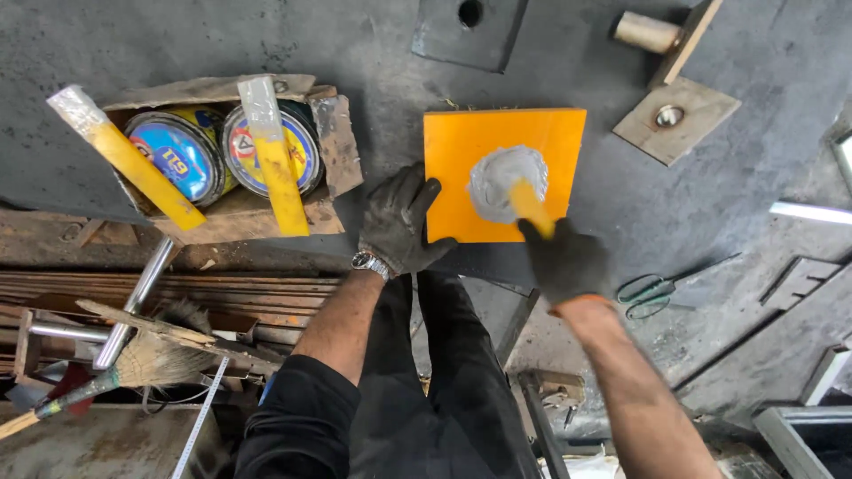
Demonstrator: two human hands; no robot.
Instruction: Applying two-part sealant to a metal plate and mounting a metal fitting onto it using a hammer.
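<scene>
mixing grey filler paste on an orange square board laid flat on a dark metal bench. gloved right hand closed around a yellow spreader, blade tip in the paste patch. gloved left hand flat at the board's left edge, fingers slightly spread, pinning it. judged mid-mix; calling next for even strokes across the patch with the board held steady. two more yellow spreaders resting across tins in a cardboard tray, well apart.
</scene>
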